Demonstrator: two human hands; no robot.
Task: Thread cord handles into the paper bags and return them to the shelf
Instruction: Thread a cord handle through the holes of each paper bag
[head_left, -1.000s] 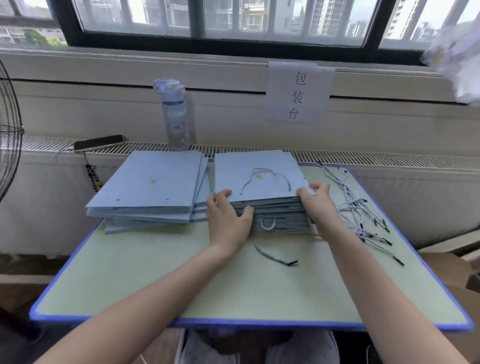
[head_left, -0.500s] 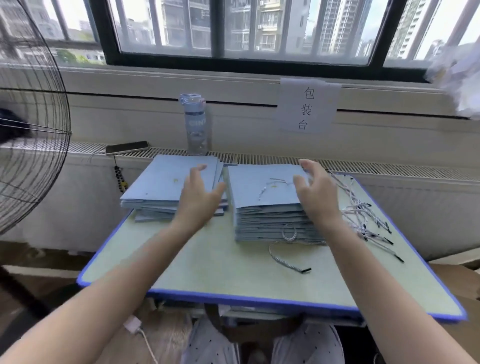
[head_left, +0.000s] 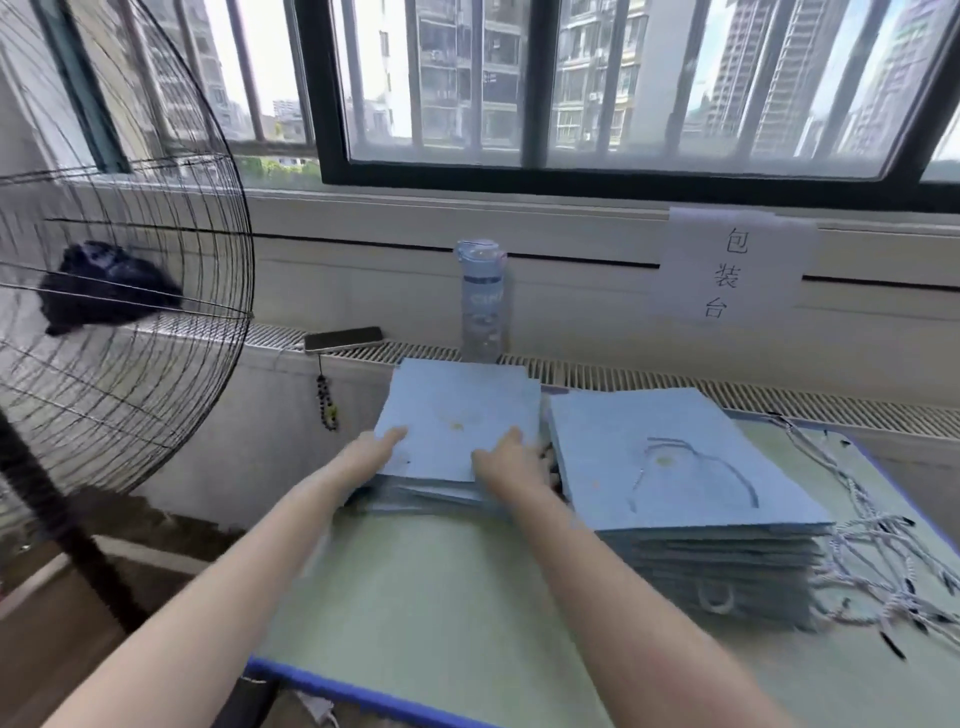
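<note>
Well, a person stands at a green counter (head_left: 441, 597) with a blue edge, right under a big window (head_left: 519, 78). Two piles of flat blue paper bags lie on it, side by side. Both hands are on the left pile (head_left: 457, 410), at the side closest to the person. The left hand (head_left: 371, 453) is at its left corner and the right hand (head_left: 511, 462) is at its right corner, close to the gap between the piles. A tip of the fingers (head_left: 396, 434) of each hand lies on the top bag. The other fingers are blurry or hidden by the bags, so I cannot tell if they grip the pile or just press on it.

The right pile (head_left: 675, 545) is taller. A cord handle (head_left: 727, 470) lies in a loop on its top bag. More loose cords (head_left: 883, 545) lie in a heap on the counter just to the right of that pile.

Behind the piles, a water bottle (head_left: 480, 301) stands on the ledge, and a phone (head_left: 343, 339) lies flat to its left. A paper sign (head_left: 732, 270) hangs on the wall. A big fan (head_left: 119, 312) stands on the floor to the left of the counter.
</note>
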